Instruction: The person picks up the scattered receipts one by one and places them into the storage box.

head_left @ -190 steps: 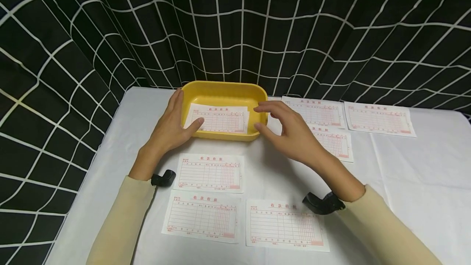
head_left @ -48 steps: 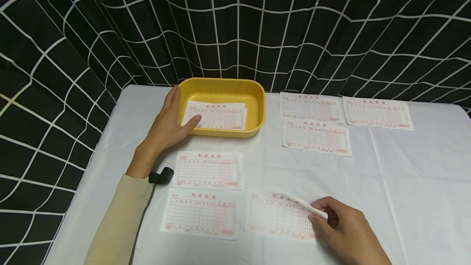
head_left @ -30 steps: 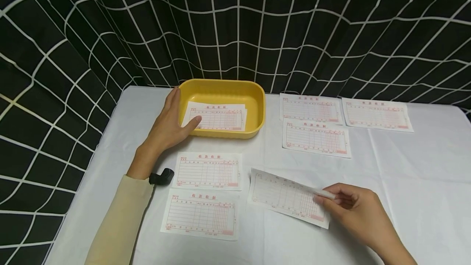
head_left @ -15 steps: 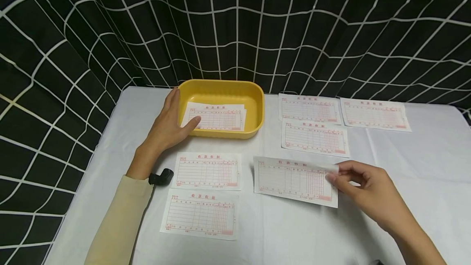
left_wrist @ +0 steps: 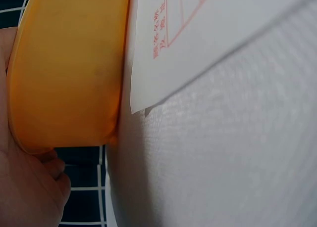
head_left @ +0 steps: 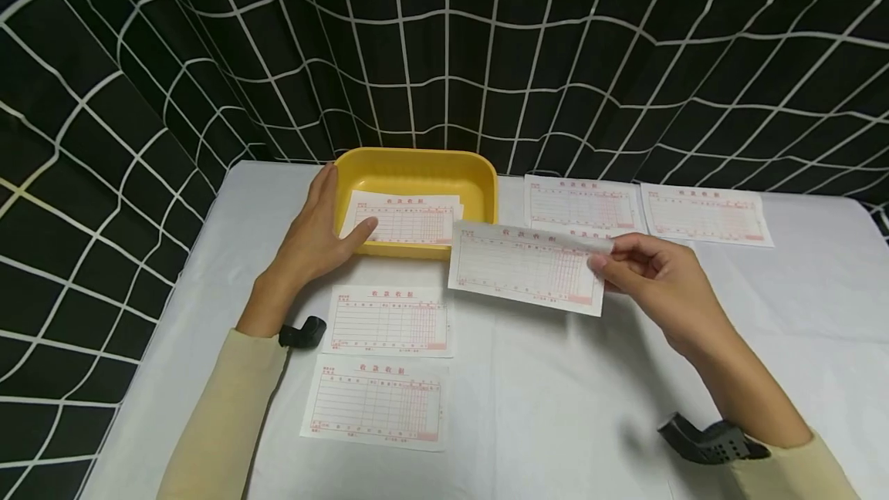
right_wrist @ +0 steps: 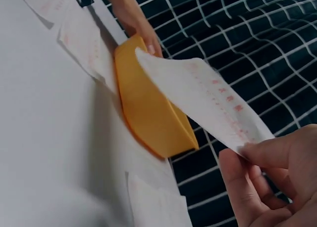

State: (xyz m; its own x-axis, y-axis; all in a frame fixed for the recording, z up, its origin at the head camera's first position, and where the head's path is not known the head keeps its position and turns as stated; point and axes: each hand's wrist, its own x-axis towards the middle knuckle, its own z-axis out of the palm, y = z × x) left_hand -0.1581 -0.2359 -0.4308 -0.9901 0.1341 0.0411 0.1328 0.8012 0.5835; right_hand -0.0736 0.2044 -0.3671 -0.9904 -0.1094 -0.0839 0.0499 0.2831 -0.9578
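Observation:
My right hand (head_left: 670,284) pinches a white receipt slip (head_left: 524,267) with red print by its right end, thumb in front. The slip hangs tilted above the table, overlapping the front right corner of the yellow plastic tray (head_left: 417,160) in the head view. In the right wrist view the held slip (right_wrist: 208,96) bows across the tray (right_wrist: 148,108). My left hand (head_left: 305,234) holds the tray's left end, fingers along the outside and thumb over the front rim. Inside the tray lies a small stack of receipt slips (head_left: 403,219).
Two receipt slips, an upper (head_left: 389,321) and a lower (head_left: 375,403), lie in front of the tray on the white cloth (head_left: 542,407). More slips lie to its right, one at the far right (head_left: 704,214); another is partly hidden by the held slip. A black grid-patterned curtain (head_left: 444,45) stands behind.
My right hand has picked the receipt slip up from the front of the table and carried it up and left to the tray. My left hand has stayed at the tray.

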